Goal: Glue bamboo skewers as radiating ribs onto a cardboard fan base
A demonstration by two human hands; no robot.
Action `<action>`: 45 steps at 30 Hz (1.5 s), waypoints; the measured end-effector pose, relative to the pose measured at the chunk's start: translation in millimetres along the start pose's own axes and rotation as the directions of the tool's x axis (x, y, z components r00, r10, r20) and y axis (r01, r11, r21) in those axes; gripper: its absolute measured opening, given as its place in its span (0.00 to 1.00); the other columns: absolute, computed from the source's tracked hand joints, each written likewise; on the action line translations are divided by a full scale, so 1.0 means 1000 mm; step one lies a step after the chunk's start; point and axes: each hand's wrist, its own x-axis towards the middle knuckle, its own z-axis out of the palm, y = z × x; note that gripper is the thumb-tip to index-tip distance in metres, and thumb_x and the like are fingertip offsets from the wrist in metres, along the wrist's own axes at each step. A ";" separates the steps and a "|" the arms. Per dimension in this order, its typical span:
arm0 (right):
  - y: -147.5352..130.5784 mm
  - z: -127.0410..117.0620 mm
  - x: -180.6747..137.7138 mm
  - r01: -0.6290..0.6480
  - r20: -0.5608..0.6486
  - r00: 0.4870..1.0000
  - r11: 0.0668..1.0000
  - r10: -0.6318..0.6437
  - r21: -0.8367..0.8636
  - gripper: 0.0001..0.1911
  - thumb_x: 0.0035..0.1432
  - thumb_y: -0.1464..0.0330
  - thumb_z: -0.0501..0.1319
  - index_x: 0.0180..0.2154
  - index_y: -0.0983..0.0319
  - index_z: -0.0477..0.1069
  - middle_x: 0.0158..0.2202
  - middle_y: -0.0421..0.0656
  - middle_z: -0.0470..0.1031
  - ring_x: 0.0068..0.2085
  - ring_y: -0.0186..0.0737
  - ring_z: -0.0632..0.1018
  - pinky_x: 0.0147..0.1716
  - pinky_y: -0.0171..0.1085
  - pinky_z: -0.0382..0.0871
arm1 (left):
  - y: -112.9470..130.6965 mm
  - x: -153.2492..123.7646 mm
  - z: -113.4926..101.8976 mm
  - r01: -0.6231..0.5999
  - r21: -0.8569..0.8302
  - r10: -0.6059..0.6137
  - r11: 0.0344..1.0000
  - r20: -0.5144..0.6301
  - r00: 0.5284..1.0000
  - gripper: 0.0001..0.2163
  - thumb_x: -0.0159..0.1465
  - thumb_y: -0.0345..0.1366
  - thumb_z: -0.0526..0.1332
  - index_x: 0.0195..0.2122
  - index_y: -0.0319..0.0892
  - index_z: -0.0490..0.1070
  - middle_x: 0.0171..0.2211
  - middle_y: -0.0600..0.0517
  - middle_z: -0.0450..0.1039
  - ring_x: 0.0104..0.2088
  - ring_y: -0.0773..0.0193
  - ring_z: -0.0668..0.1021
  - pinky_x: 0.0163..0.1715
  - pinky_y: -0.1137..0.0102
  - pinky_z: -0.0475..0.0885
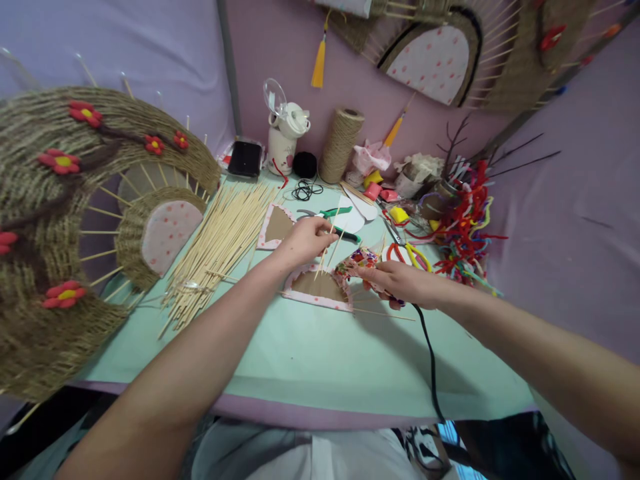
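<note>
My left hand [306,241] is closed in a pinch on a few thin bamboo sticks [330,252], whose lower ends point down onto a half-round cardboard piece [318,287] edged in pink dotted cloth. My right hand [400,280] is closed around a glue gun [361,260] with a flowered pattern, its nozzle aimed at the top of the cardboard piece beside the sticks. A black cord [429,360] runs from the gun toward me over the table edge.
A big pile of bamboo sticks [220,247] lies left on the mint table [310,353]. A woven twine fan [65,233] with red flowers stands far left. Pliers [333,223], scissors [410,252], a twine spool [341,143], a white bottle [284,137] and pipe cleaners [463,227] crowd the back.
</note>
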 end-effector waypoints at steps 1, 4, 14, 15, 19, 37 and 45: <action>0.001 0.000 0.001 0.005 -0.002 1.000 1.000 -0.005 0.014 0.32 0.52 0.37 0.54 0.28 0.61 0.65 0.18 0.35 0.58 0.18 0.30 0.64 0.18 0.32 0.58 | 0.000 0.000 0.000 0.000 0.003 0.000 1.000 0.001 1.000 0.08 0.58 0.39 0.63 0.35 0.40 0.73 0.19 0.56 0.69 0.21 0.68 0.70 0.23 0.73 0.61; 0.005 0.000 0.004 0.017 -0.009 1.000 1.000 -0.016 0.016 0.32 0.53 0.37 0.54 0.28 0.61 0.65 0.19 0.35 0.60 0.19 0.31 0.65 0.18 0.32 0.60 | 0.002 0.000 0.000 0.011 0.012 -0.011 1.000 0.003 1.000 0.08 0.58 0.38 0.63 0.35 0.40 0.73 0.19 0.56 0.69 0.21 0.68 0.70 0.22 0.74 0.61; 0.016 -0.007 -0.014 0.049 -0.231 0.968 0.975 -0.100 -0.215 0.26 0.61 0.45 0.51 0.33 0.61 0.67 0.19 0.37 0.62 0.21 0.34 0.68 0.21 0.33 0.58 | 0.004 -0.002 0.000 0.024 0.004 -0.025 1.000 0.013 1.000 0.07 0.59 0.38 0.63 0.36 0.40 0.72 0.20 0.57 0.69 0.20 0.70 0.70 0.22 0.74 0.61; 0.023 -0.008 -0.022 0.071 -0.281 0.950 0.968 -0.139 -0.241 0.25 0.60 0.46 0.51 0.33 0.61 0.68 0.20 0.38 0.64 0.22 0.36 0.68 0.22 0.33 0.59 | 0.003 -0.001 0.000 0.019 -0.001 -0.019 1.000 0.013 1.000 0.07 0.59 0.38 0.63 0.36 0.40 0.72 0.20 0.57 0.69 0.20 0.70 0.70 0.22 0.74 0.61; 0.074 -0.005 -0.056 0.000 -0.546 0.812 0.935 -0.208 -0.356 0.22 0.59 0.49 0.51 0.32 0.60 0.67 0.28 0.45 0.70 0.28 0.43 0.71 0.27 0.38 0.62 | 0.005 -0.002 0.001 0.037 -0.028 -0.036 0.999 0.025 0.999 0.07 0.58 0.37 0.63 0.35 0.40 0.72 0.19 0.57 0.68 0.20 0.70 0.69 0.21 0.74 0.61; 0.110 0.013 -0.069 0.057 -0.602 0.522 0.729 -0.605 -0.683 0.19 0.66 0.66 0.51 0.56 0.60 0.67 0.53 0.55 0.72 0.53 0.55 0.72 0.52 0.53 0.66 | 0.028 -0.023 0.022 0.136 -0.179 -0.110 0.974 0.148 0.983 0.14 0.52 0.35 0.68 0.34 0.43 0.63 0.18 0.61 0.67 0.19 0.72 0.69 0.20 0.76 0.62; 0.005 -0.006 0.022 0.682 -0.084 0.415 0.371 -0.906 -0.631 0.12 0.68 0.70 0.52 0.46 0.61 0.72 0.45 0.49 0.76 0.48 0.44 0.74 0.49 0.47 0.66 | 0.026 -0.033 0.023 0.134 -0.268 -0.076 0.954 0.215 0.974 0.20 0.50 0.32 0.67 0.38 0.45 0.56 0.21 0.62 0.71 0.22 0.68 0.74 0.25 0.75 0.64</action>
